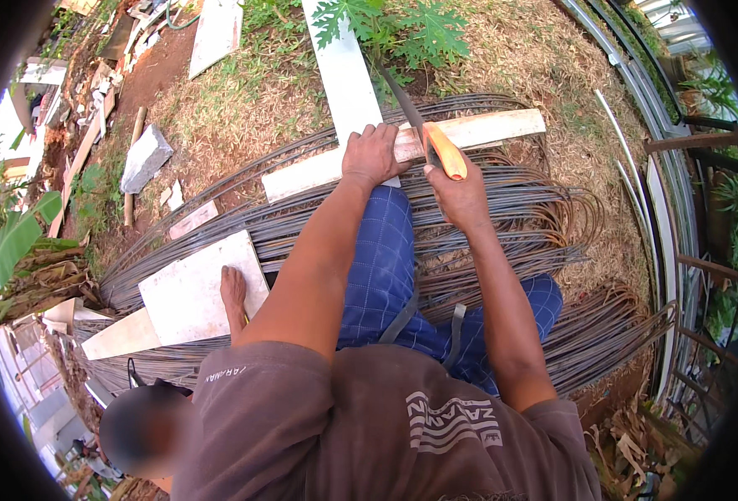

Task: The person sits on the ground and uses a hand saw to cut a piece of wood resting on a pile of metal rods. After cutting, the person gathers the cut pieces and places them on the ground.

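Left hand [369, 156]: laid across a long, flat white board [342, 75] where a narrow, off-white plank [494, 129] crosses it; whether its fingers clamp the edge cannot be told. Right hand [462, 194]: fingers closed around the orange handle of a dark-bladed handsaw [442, 146], its blade spanning the plank just beside the left hand. Beneath the plank: bundled, rust-brown metal rods [519, 209].

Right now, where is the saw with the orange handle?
In the head view, the orange-handled saw is in the person's right hand, just right of the left hand, its blade pointing toward the green leafy plant.
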Available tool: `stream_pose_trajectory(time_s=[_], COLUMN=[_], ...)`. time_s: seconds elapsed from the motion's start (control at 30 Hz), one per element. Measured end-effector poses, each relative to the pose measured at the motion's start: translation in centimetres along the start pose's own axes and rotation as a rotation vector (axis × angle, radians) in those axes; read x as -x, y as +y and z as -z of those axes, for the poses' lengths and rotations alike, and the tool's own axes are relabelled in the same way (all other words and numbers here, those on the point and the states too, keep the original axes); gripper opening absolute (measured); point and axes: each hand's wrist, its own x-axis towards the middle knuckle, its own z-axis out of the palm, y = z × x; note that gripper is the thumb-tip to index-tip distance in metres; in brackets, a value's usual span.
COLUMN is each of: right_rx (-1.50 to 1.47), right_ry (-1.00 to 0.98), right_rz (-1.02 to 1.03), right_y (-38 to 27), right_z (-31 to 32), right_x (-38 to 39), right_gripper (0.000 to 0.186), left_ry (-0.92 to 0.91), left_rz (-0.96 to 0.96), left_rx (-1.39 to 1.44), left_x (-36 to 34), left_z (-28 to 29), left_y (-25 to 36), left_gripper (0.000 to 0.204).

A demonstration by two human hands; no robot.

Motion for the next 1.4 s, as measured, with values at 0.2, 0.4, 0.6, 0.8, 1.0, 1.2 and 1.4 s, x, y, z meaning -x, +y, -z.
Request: stream_pose_trajectory(time_s=[0.2, 0.4, 0.6, 0.8, 1.0, 1.2, 1.4], right_rx=[-0.022, 0.086, -0.039, 0.053, 0.240, 0.149, 0.107], right_ry=[-0.001, 0.079, 0.055, 0.093, -0.028, 0.005, -0.018], right_rz=[-0.247, 0.036, 0.047, 0.133, -0.067, -0.049, 0.070], right_y=[1.5, 1.2, 1.4, 3.7, -3.8, -1.5, -1.0], right_z=[1.2, 1.0, 0.9, -0.2, 6.6, 5.3, -0.4], right_x=[10.6, 7.6, 9.1, 10.5, 26.0, 18.1, 0.1], right_gripper=[0.063, 0.059, 0.047, 0.064, 0.066, 0.061, 0.061], left_ry=[-0.052, -0.065, -0.137, -0.055, -0.039, -0.028, 0.015], left_rz=[-0.194, 0.069, 0.036, 0.037, 0.056, 0.043, 0.004], left_rx=[-0.068, 0.042, 0.002, -0.051, -0.042, -0.020, -0.011], left_x=[1.1, 0.1, 1.5, 1.5, 2.1, 2.2, 1.6], left_z=[-0.8, 0.4, 1.2, 0.9, 0.4, -0.2, 0.1], left_y=[-1.1, 0.9, -1.0, -0.1, -0.6, -1.1, -0.4], left_gripper=[0.072, 0.069, 0.077, 0.076, 0.075, 0.075, 0.075])
